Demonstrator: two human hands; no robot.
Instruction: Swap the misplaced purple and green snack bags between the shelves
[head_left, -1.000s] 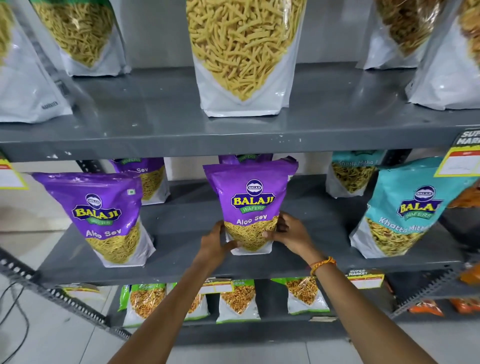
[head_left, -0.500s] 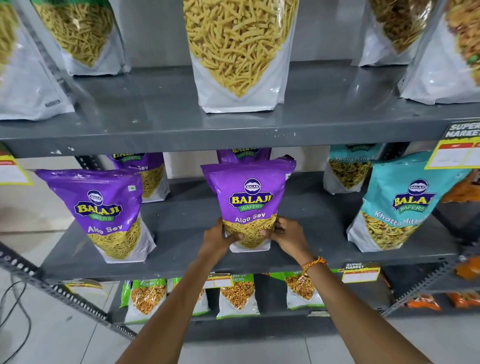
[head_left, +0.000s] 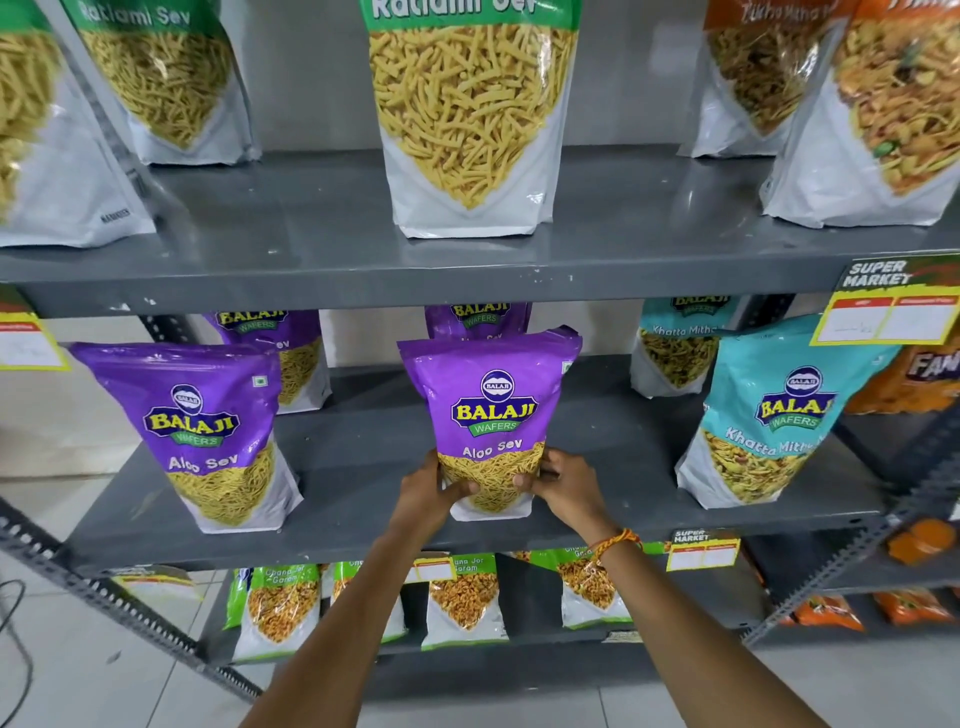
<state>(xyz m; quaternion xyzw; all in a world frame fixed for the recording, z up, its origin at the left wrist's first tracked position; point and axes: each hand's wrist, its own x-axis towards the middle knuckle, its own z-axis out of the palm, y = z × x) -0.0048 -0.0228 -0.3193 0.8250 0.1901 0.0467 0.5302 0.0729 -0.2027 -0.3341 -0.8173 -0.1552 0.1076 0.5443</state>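
Note:
A purple Aloo Sev bag (head_left: 491, 410) stands upright at the middle of the grey middle shelf (head_left: 363, 462). My left hand (head_left: 428, 491) grips its lower left corner and my right hand (head_left: 563, 486) grips its lower right corner. Another purple bag (head_left: 200, 431) stands to the left, and two more purple bags (head_left: 291, 348) sit behind. On the upper shelf (head_left: 322, 234), a green-topped Ratlami Sev bag (head_left: 470, 114) stands right above the held bag, with other green-topped bags (head_left: 161, 78) to its left.
Teal Khatta Mitha bags (head_left: 769, 415) stand at the right of the middle shelf. Orange-topped bags (head_left: 878, 119) fill the upper right. Small green Chana Jor Garam bags (head_left: 462, 603) line the lower shelf. Yellow price tags (head_left: 888, 317) hang from shelf edges. A cable (head_left: 15, 654) lies on the floor at left.
The view has tilted up a little, showing the green tops of the upper bags. Both hands stay on the base of the purple bag, which has barely shifted on the shelf.

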